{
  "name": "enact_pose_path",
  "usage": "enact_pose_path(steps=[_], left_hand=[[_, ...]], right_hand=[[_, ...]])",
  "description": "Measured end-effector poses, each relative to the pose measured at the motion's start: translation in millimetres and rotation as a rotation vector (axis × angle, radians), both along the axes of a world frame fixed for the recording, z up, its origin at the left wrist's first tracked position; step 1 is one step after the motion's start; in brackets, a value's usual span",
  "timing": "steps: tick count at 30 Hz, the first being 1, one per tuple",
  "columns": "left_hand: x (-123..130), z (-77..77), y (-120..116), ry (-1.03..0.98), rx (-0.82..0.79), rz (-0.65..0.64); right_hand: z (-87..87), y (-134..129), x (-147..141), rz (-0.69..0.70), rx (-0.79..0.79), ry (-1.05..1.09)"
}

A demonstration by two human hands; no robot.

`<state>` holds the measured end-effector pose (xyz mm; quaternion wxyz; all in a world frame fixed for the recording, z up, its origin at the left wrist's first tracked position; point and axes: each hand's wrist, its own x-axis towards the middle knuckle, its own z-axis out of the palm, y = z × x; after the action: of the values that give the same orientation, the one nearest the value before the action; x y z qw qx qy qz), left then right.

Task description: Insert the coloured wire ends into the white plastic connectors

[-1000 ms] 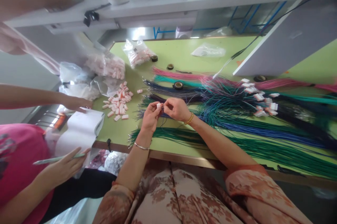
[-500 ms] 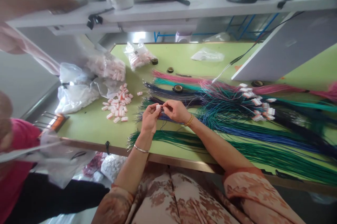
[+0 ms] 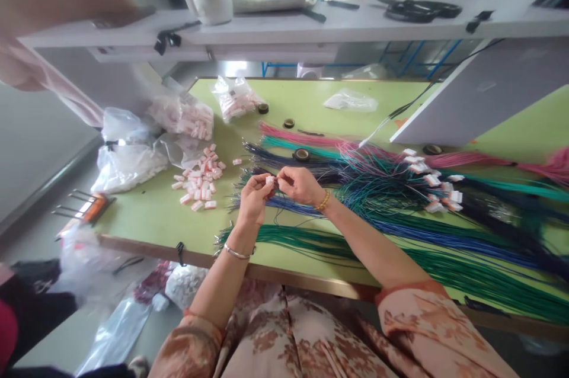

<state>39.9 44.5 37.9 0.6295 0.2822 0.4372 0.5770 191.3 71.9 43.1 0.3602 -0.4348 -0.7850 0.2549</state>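
Over the wire bundles, my left hand (image 3: pixel 253 199) pinches a small white connector (image 3: pixel 269 180) between its fingertips. Touching close at its right, my right hand (image 3: pixel 303 186) has its thumb and fingers pressed together at the connector's side, on what looks like a thin wire end, mostly hidden. A loose pile of white and orange connectors (image 3: pixel 202 179) lies left of my hands. Pink wires (image 3: pixel 306 136), dark wires (image 3: pixel 288 157) and green wires (image 3: pixel 302 237) run rightward across the green table (image 3: pixel 151 212). Several connectors (image 3: pixel 433 179) sit on wires at the right.
Clear bags of connectors (image 3: pixel 235 99) and a white plastic bag (image 3: pixel 128 159) stand at the back left. Black tape rolls (image 3: pixel 301 154) lie among the wires. A raised shelf (image 3: pixel 275 23) crosses behind the table. Part of a person (image 3: pixel 26 313) shows at the lower left.
The person in pink at the left has moved mostly out of view. The view has shifted slightly. My hands stay together at the connector, with little visible movement.
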Motion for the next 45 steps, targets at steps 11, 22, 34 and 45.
enact_pose_path(steps=[11, 22, 34, 45], left_hand=[[1, -8.5, 4, -0.02, 0.003, -0.013], [-11, -24.4, 15, -0.17, -0.03, -0.012], [-9, -23.0, 12, -0.186, -0.067, -0.026], [-10, -24.9, 11, -0.162, -0.06, -0.022]], right_hand=[[-4.9, 20, 10, 0.091, -0.033, 0.013], [-17.1, 173, 46, -0.426, -0.31, -0.554], [-26.0, 173, 62, -0.346, -0.144, -0.695], [-0.5, 172, 59, -0.484, -0.198, -0.412]])
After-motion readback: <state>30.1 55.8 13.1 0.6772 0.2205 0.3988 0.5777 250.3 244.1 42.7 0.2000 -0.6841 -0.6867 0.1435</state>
